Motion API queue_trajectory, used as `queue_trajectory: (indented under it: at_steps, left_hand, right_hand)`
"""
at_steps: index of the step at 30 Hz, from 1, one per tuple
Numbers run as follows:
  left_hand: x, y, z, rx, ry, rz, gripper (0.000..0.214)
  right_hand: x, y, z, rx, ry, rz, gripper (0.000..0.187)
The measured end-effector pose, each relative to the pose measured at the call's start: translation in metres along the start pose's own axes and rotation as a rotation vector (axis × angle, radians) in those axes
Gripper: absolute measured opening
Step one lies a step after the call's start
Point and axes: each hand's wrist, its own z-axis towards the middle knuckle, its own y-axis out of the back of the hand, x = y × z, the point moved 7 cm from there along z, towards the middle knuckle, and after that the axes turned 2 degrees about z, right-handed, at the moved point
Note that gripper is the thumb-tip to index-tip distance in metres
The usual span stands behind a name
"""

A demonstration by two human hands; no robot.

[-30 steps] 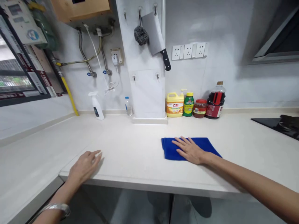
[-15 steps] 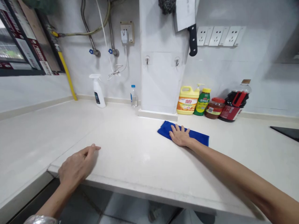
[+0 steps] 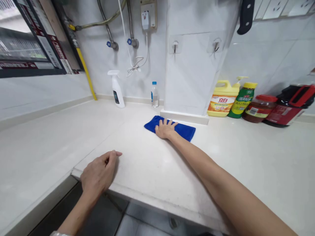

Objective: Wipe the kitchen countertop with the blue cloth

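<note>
My right hand (image 3: 166,128) lies flat with fingers spread on a blue cloth (image 3: 185,130), pressing it against the white countertop (image 3: 147,164). The cloth lies at the foot of the tiled pillar, and part of it is hidden under the hand. Nearer the front edge, by the counter's inner corner, my left hand (image 3: 99,172) rests loosely curled on the counter. Nothing shows in its fingers, though some of them are tucked out of sight.
Against the back wall stand a white spray bottle (image 3: 116,91) and a small clear bottle (image 3: 154,95). Right of the pillar (image 3: 189,75) are a yellow detergent jug (image 3: 222,100), a green bottle (image 3: 242,100), a red-lidded jar (image 3: 259,108) and a large dark bottle (image 3: 287,105).
My right hand has slid the blue cloth left along the pillar's foot. The camera view has turned left and closer. My left hand stays by the counter corner.
</note>
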Motion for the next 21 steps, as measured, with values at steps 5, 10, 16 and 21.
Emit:
queue_trajectory:
  at_steps: [5,10,16,21]
  left_hand:
    - [0.002,0.003,-0.002,-0.017,0.029,0.008,0.061]
    - [0.002,0.005,-0.004,-0.053,0.018,-0.012,0.062]
    - [0.003,0.010,-0.007,-0.122,0.022,-0.079,0.066]
    - [0.000,0.012,-0.008,-0.137,0.011,-0.089,0.069]
  right_hand:
    - [0.085,-0.014,-0.005,0.049,0.279,0.038,0.072]
    - [0.125,-0.024,-0.032,0.078,0.588,0.033,0.070]
    - [0.094,-0.021,-0.087,0.112,0.773,-0.034,0.067]
    - [0.040,-0.012,-0.146,0.112,0.865,-0.020,0.065]
